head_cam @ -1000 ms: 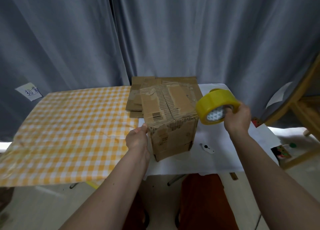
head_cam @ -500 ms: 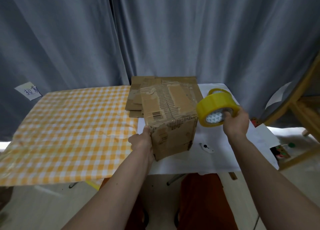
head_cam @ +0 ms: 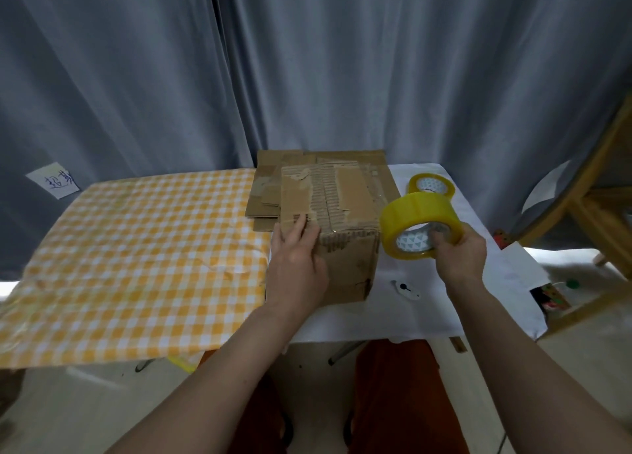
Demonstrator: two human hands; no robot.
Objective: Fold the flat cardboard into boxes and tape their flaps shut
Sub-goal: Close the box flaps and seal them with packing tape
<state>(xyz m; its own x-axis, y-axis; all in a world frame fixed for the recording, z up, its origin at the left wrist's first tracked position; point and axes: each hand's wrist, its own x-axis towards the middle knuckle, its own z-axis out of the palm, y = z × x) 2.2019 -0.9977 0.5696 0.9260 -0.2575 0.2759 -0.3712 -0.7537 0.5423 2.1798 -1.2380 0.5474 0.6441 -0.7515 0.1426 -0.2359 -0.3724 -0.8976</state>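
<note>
A folded brown cardboard box (head_cam: 345,214) stands on the white part of the table, its torn top flaps closed. My left hand (head_cam: 297,258) lies over the box's near left corner, fingers straight on the top edge. My right hand (head_cam: 458,251) grips a yellow tape roll (head_cam: 419,226) just right of the box, fingers through the core. A stack of flat cardboard (head_cam: 270,186) lies behind the box.
A second yellow tape roll (head_cam: 431,183) sits at the back right of the white cloth (head_cam: 427,310). A small white cutter (head_cam: 405,288) lies near the box's right. A yellow checked cloth (head_cam: 130,251) covers the left table. Wooden furniture (head_cam: 595,193) stands right; grey curtain behind.
My left hand rose from the box's lower left side onto its top left corner. The box turned square to me. The tape roll in my right hand dropped slightly, uncovering the second roll.
</note>
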